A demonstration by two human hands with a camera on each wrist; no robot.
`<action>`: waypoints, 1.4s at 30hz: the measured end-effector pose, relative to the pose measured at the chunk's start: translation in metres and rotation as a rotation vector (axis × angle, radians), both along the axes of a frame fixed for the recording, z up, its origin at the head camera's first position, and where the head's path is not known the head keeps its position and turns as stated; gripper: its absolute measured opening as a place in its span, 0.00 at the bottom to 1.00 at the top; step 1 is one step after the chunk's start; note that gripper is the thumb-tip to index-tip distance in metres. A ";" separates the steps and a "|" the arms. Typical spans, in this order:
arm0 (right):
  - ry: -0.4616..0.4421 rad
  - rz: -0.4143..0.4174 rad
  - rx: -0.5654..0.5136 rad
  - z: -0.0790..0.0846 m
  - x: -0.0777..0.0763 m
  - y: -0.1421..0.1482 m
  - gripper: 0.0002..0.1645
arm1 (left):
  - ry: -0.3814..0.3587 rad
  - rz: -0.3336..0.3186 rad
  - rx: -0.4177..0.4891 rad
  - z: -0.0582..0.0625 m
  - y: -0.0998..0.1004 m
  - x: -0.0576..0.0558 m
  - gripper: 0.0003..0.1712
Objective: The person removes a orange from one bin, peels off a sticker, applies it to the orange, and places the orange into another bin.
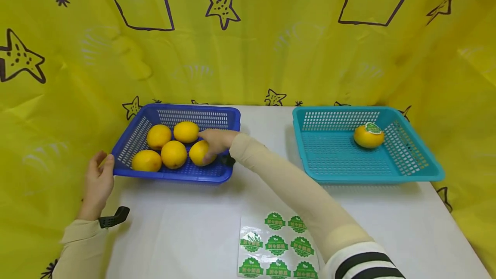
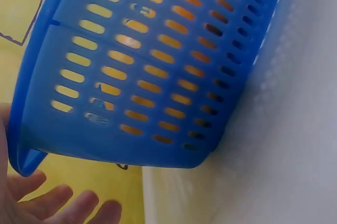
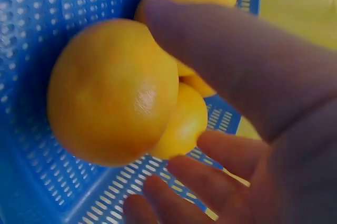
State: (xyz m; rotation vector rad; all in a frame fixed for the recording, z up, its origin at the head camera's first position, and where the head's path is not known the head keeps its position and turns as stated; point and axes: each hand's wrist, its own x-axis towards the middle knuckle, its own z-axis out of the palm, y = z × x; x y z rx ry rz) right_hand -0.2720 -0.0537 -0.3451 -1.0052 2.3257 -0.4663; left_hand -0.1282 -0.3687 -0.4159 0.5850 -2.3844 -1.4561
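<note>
A blue plastic basket (image 1: pixel 170 176) at the left holds several oranges (image 1: pixel 173 154). My left hand (image 1: pixel 98 180) is at its front left corner, the thumb against the rim; in the left wrist view the fingers (image 2: pixel 79 207) spread loosely beside the basket wall. My right hand (image 1: pixel 218 142) reaches over the basket's right side to the nearest orange (image 1: pixel 199 153). In the right wrist view, the thumb (image 3: pixel 221 45) extends above that orange (image 3: pixel 113 92), and the other fingers spread below it without closing round it.
A teal basket (image 1: pixel 310 158) stands at the right, with one orange (image 1: pixel 368 137) that bears a green and white sticker (image 1: pixel 373 128). A sheet of round green stickers (image 1: pixel 277 245) lies on the white table (image 1: pixel 174 227) at the front. Yellow patterned cloth (image 1: pixel 248 63) hangs around the table.
</note>
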 end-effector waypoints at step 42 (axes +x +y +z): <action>0.048 -0.111 -0.436 0.003 0.002 0.021 0.45 | 0.100 -0.192 0.460 -0.011 0.002 -0.001 0.37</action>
